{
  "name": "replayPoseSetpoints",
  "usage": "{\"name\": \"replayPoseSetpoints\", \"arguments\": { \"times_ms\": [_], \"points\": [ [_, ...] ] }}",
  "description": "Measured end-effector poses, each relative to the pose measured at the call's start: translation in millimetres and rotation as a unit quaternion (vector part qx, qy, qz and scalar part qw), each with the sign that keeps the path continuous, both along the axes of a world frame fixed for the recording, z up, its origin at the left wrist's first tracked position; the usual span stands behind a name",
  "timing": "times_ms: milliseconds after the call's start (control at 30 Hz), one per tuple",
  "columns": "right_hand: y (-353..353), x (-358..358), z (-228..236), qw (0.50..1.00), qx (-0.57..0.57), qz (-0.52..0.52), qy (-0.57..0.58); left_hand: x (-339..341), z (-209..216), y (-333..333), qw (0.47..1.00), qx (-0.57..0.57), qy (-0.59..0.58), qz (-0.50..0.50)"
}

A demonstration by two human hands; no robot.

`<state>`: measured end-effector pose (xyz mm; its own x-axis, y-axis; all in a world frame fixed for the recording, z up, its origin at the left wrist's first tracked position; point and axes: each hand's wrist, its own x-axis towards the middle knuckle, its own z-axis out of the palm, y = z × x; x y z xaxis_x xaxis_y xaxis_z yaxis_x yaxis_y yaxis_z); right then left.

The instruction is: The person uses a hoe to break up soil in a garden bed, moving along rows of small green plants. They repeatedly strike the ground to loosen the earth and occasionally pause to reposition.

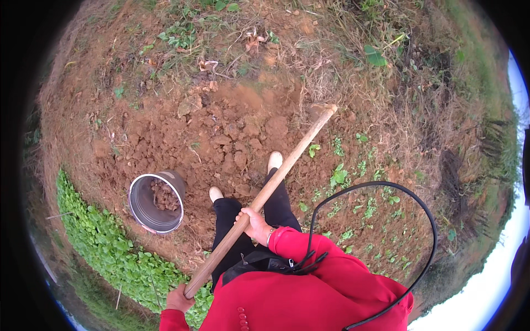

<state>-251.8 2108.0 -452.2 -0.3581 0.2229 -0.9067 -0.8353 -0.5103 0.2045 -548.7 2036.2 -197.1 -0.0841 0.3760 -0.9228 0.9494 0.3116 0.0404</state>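
Note:
A hoe with a long, pale wooden handle slants across my body from lower left to upper right. Its far end hangs over the soil beyond my feet, and the blade there is hard to make out against the brown earth. Near the handle's butt, my left hand is closed around the wood. Further up, in front of my waist, my right hand grips the shaft too. Broken clods of reddish soil lie ahead of my feet.
A dark bucket holding some soil stands left of my feet. Dense green seedlings grow at the lower left, scattered small plants on the right. Dry grass covers the ground ahead. A black cable loops at my right.

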Motion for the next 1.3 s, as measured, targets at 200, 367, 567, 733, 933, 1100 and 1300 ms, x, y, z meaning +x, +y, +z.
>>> {"name": "replayPoseSetpoints", "arguments": {
  "times_ms": [200,367,567,733,933,1100,1300],
  "points": [
    [-2.3,-11.1,3.7,0.998,-0.052,0.026,-0.017,-16.9,3.6,-3.5,0.997,0.074,-0.035,0.010],
    [32.6,41.2,24.9,0.993,-0.038,-0.031,-0.107,3.4,-58.9,15.2,0.991,0.113,-0.057,-0.037],
    [113.9,152.2,103.0,0.959,0.095,-0.098,-0.250,100.1,-151.6,94.2,0.979,0.129,-0.138,-0.071],
    [183.6,244.8,163.3,0.863,0.248,-0.128,-0.422,222.1,-152.7,171.5,0.929,0.209,-0.303,-0.047],
    [230.2,293.8,130.5,0.846,0.268,-0.140,-0.439,264.7,-113.9,204.9,0.943,0.187,-0.261,-0.080],
    [147.4,141.9,-7.6,0.956,0.081,-0.021,-0.281,138.2,-88.2,125.6,0.981,0.052,-0.181,-0.039],
    [111.2,94.3,-60.9,0.982,0.019,0.006,-0.187,114.9,-59.5,113.0,0.991,0.027,-0.123,-0.054]
  ]
}}
